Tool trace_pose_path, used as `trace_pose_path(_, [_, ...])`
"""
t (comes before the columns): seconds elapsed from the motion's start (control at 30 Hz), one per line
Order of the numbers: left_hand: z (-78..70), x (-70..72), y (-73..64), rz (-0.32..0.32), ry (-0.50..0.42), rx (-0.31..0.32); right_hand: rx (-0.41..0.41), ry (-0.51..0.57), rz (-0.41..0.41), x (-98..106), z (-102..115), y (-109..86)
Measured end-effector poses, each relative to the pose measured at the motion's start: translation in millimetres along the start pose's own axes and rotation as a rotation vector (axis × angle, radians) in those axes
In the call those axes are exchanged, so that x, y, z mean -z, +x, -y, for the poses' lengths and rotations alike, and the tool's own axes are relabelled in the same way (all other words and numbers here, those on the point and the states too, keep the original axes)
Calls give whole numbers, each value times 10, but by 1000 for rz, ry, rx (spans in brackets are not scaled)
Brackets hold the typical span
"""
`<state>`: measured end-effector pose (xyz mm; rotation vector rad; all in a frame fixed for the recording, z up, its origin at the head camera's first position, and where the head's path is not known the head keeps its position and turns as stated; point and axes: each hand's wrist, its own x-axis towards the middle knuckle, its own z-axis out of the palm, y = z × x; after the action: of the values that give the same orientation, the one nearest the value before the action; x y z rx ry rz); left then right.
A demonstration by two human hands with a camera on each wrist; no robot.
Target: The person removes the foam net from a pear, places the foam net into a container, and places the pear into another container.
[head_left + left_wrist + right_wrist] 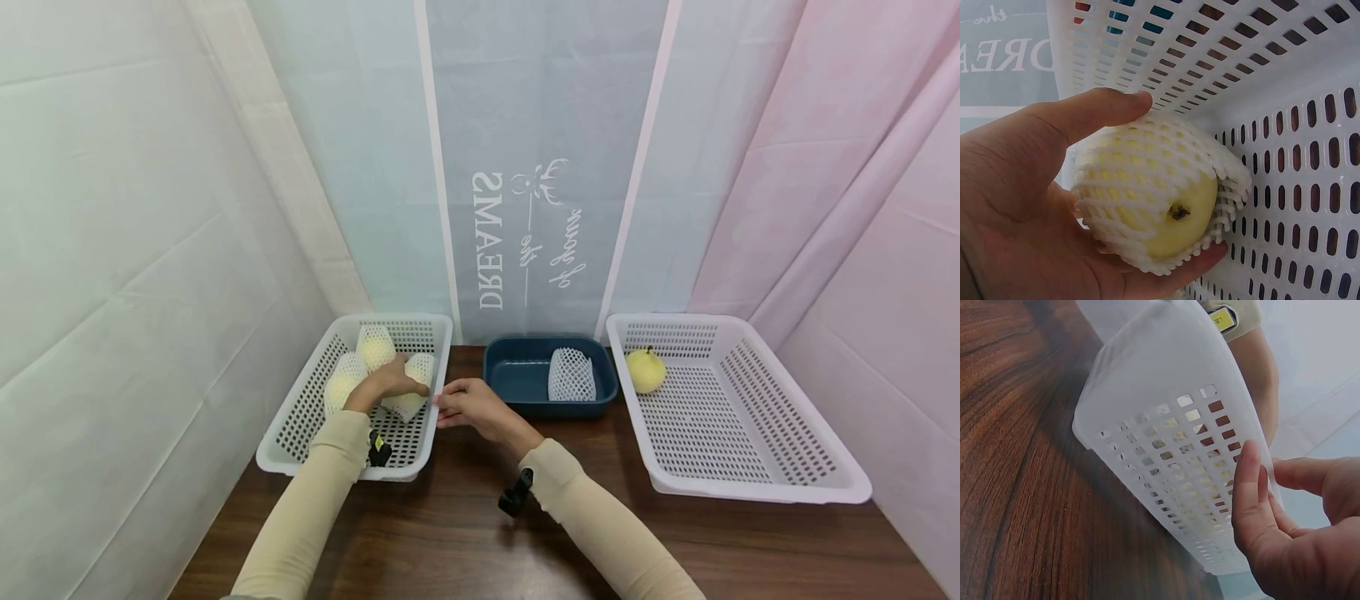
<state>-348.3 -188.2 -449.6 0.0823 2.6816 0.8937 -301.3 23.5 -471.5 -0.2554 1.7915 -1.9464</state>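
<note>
Head view: left of the blue tray (517, 382), your left hand (387, 383) is on a netted pear (422, 368) in the left basket (412, 333), beside two wrapped pears (375, 348). Your right hand (477, 407) is at that basket's tray-side rim. The tray contains a foam net (572, 377); right of it, the right basket (705, 433) contains a bare pear (646, 370).

Left wrist view: your left thumb and fingers grip the netted pear.

Right wrist view: your right thumb and fingers pinch the basket rim.

Pale side walls (112, 250); pastel backdrop (360, 150), mirrored lettering (489, 242); dark wood-grain tabletop (427, 542).
</note>
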Motion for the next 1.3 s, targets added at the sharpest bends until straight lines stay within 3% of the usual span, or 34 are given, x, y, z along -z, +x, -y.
trace_pose_path(0.33, [11,-33,29,5,27,18,-27,61,13,-5,-26,17])
trace_pose_path(0.9, [-37,-38,31,-10,58,43,-14,73,32,-17,-42,18])
trace_pose_path(1.3, [-48,-33,44,-26,94,29,-10,86,18,-8,-64,12])
